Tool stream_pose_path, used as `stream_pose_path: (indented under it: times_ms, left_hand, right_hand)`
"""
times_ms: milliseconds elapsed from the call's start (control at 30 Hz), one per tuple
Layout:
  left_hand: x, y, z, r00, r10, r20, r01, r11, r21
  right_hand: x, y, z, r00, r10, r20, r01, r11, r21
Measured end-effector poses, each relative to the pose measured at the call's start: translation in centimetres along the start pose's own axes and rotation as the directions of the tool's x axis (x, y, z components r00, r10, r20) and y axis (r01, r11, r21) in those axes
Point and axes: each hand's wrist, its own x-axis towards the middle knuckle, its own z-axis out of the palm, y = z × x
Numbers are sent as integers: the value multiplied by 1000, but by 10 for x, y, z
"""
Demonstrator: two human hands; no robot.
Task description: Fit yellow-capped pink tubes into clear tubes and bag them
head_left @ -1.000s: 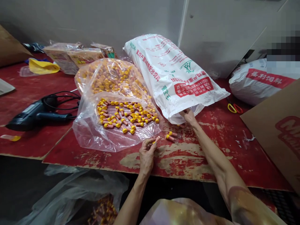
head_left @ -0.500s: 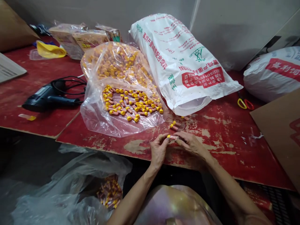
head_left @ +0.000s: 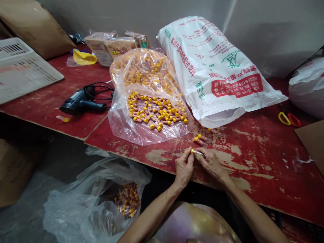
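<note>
A small yellow-capped clear vial (head_left: 197,153) is held between both hands over the table's front edge, its far end tilted down to the right. My left hand (head_left: 184,168) pinches the yellow cap. The fingers of my right hand (head_left: 212,165) are closed round the other end of the tube and partly hide it. Just beyond the hands, several capped vials with pinkish-red contents (head_left: 199,141) lie on the red table (head_left: 131,152). Further left, a clear plastic bag (head_left: 120,126) lies open, with many similar vials in it and spilling at its mouth.
A white printed sack (head_left: 207,74) lies behind the hands. Left of the bag is a heat gun (head_left: 78,103) with its cable. Yellow-and-red scissors (head_left: 290,119) sit at right. Below the table edge, a plastic bag (head_left: 76,202) holds more vials.
The view has turned left, so the table and its things appear further right. Both hands keep hold of the vial, which has gone from nearly level to sloping down rightward.
</note>
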Motion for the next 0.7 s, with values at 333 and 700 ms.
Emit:
stream_pose_path:
  times_ms: [333,700]
  left_hand:
    - [73,35,-54,932,355,-73,-178,623,762]
    - [144,25,-97,938,342,-56,-23,222,975]
  right_hand:
    - [23,8,16,983,-164,-81,109,880,-462]
    - [79,47,-49,906,222,-359,-381,799,-466]
